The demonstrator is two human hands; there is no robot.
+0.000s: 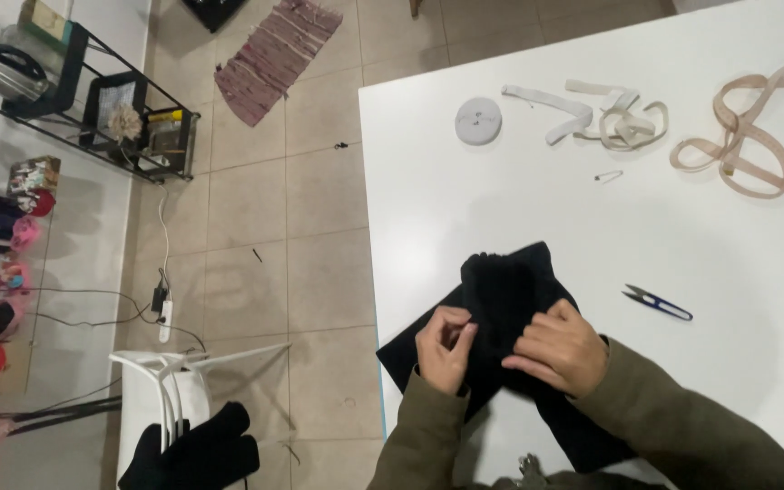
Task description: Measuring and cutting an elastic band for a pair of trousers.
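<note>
Black cloth (501, 299) | left hand (445, 347) pinching it | right hand (560, 349) gripping it

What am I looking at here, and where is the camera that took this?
The camera sits on a person's head and looks down, so you see their own two hands. The left hand and right hand both pinch a piece of black fabric lying at the edge of a white table. Farther off lie small thread snips, a safety pin, a round white spool, white elastic band and a pink measuring tape. Tiled floor lies beside.
</note>
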